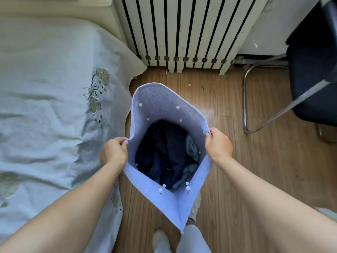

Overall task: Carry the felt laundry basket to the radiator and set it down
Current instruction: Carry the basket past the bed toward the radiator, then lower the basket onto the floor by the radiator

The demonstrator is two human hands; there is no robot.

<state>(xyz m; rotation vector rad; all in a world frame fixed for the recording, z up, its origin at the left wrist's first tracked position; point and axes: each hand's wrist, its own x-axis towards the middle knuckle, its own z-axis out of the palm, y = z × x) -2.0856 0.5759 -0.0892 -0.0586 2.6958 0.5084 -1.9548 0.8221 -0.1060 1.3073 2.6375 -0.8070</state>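
Note:
The felt laundry basket (pixel 160 105) is pale blue with small white studs and stands open below me. Dark blue clothes (pixel 164 154) fill its bottom. My left hand (pixel 114 152) pinches the basket's left rim. My right hand (pixel 218 143) pinches the right rim. The white ribbed radiator (pixel 182 30) stands against the wall straight ahead, a short stretch of wooden floor beyond the basket's far rim. Whether the basket's base touches the floor is hidden.
A bed with a pale embroidered cover (pixel 51 106) fills the left side, its corner close to the basket. A dark chair (pixel 313 73) with a metal tube frame (pixel 245 99) stands on the right. Wooden floor (pixel 228 99) lies between them. My feet (pixel 160 240) show below.

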